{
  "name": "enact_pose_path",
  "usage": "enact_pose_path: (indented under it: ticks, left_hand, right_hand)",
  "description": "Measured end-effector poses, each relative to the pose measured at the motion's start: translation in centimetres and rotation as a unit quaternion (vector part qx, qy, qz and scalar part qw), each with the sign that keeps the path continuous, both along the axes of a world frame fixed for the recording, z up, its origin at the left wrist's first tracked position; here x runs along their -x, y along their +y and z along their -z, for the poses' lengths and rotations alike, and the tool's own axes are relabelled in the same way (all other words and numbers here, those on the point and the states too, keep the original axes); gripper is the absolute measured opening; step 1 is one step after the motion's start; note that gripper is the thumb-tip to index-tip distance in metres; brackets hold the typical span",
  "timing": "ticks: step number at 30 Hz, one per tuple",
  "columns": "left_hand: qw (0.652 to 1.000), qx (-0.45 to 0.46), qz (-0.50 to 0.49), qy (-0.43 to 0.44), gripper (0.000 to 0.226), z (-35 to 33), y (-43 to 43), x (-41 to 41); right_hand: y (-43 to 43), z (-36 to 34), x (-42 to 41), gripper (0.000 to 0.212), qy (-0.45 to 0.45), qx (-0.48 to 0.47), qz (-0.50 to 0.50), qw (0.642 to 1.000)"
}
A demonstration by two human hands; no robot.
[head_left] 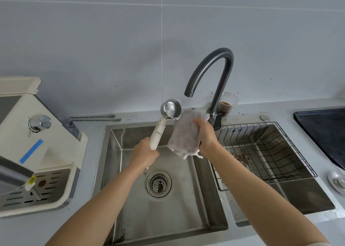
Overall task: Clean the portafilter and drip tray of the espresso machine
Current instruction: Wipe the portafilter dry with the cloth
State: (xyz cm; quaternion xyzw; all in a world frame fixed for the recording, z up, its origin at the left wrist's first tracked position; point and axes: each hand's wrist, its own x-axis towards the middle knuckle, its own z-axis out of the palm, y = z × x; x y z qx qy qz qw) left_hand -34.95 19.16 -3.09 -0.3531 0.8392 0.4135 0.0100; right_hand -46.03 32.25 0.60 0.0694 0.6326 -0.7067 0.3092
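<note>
My left hand grips the white handle of the portafilter, holding it up over the left sink basin with its steel basket tilted toward me. My right hand grips a grey-white cloth just right of the basket; the cloth's top edge sits beside the basket rim. The cream espresso machine stands on the counter at the left, with its slotted drip tray in place at the front.
A dark gooseneck faucet arches over the sink, no water running. A wire rack sits in the right basin over coffee grounds. A plastic cup with brown liquid stands behind the faucet. A black cooktop lies at the right.
</note>
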Motion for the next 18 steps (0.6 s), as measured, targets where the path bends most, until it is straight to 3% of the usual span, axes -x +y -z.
enact_pose_path:
  ticks: [2,5,7,9,13,18]
  left_hand:
    - [1.0,-0.027,-0.013,0.003,0.021,0.0,-0.3,0.0]
    - [0.998,-0.061,-0.011,-0.003,0.021,0.1,-0.5,-0.2]
    - [0.997,-0.071,-0.001,-0.006,0.021,0.1,-0.1,-0.1]
    - [0.997,-0.072,0.007,-0.013,0.021,0.2,0.4,-0.1]
    - [0.998,-0.058,0.011,-0.015,0.023,0.7,0.9,-0.1]
    - [0.998,-0.065,0.004,-0.01,0.02,0.9,1.3,-0.2]
  right_hand:
    - [0.4,-1.3,0.3,0.021,0.109,-0.048,0.011,0.993]
    - [0.5,-2.9,0.4,0.034,0.27,-0.122,-0.01,0.955]
    - [-0.2,-3.1,0.0,0.043,0.372,-0.213,-0.067,0.901]
    - [-1.2,-2.2,-0.6,0.044,0.45,-0.325,-0.154,0.818]
    - [-2.4,-0.7,-1.1,0.037,0.485,-0.396,-0.191,0.756]
    - [-2.8,0.0,-1.2,0.047,0.479,-0.427,-0.202,0.74]
